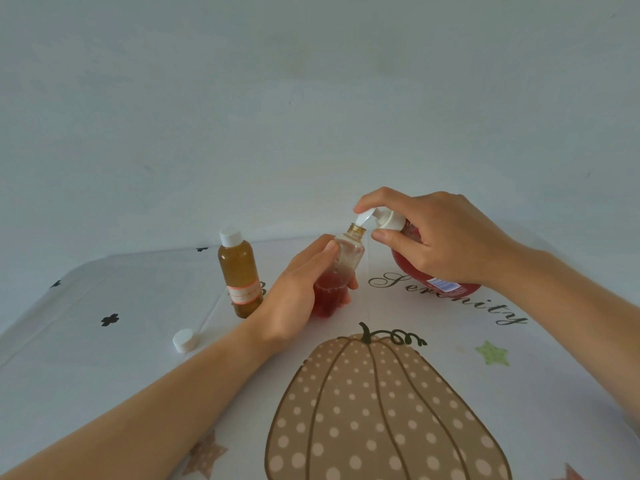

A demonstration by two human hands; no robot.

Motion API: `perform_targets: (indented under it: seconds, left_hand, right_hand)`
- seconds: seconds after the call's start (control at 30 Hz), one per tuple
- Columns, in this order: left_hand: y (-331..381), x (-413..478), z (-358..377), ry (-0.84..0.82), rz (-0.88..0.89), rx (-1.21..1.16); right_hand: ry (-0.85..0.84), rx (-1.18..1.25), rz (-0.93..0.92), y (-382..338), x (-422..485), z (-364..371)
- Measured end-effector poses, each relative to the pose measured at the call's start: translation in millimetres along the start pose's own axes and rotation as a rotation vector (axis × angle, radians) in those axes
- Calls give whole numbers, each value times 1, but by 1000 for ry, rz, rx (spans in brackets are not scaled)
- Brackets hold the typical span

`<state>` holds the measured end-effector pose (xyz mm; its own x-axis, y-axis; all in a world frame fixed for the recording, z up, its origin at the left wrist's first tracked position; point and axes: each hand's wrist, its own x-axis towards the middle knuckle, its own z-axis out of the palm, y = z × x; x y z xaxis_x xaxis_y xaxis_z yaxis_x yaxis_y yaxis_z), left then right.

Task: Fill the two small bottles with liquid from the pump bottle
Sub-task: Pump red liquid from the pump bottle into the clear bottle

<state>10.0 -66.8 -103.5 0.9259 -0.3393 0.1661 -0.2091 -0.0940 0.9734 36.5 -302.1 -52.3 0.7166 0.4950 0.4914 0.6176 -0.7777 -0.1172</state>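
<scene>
Pump bottle [408, 268] on bench, right hand [440, 233] gripping its pump head. Spout over open small bottle [351, 254], held by left hand [294, 299]; about a third full. Second bottle [239, 271] capped, looks full.

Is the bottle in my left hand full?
Partly full: red liquid sits low in the small bottle; its upper part looks clear.

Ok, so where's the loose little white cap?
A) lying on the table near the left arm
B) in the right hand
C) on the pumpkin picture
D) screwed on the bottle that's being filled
A: the white cap lies on the table beside the left forearm, while the small bottle in the left hand has a bare neck under the spout of the pump bottle.
</scene>
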Motion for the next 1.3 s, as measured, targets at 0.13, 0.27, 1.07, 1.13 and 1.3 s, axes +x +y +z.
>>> perform_targets:
  seconds: [0.13,0.27,1.07,1.13,1.3]
  left_hand:
    - [-2,2,-1,17,-18,-34]
    - [-3,2,-1,15,-14,-33]
    - [-8,4,-2,-2,6,-64]
    - [-8,4,-3,-2,5,-67]
    - [-7,4,-3,0,-4,-66]
  right_hand:
    - [-31,-44,-18,-2,2,-2]
    - [-52,-47,-25,-2,3,-2]
    - [8,-27,-8,-5,0,-1]
    - [9,-29,-8,-5,0,-1]
    - [15,-32,-11,-4,0,0]
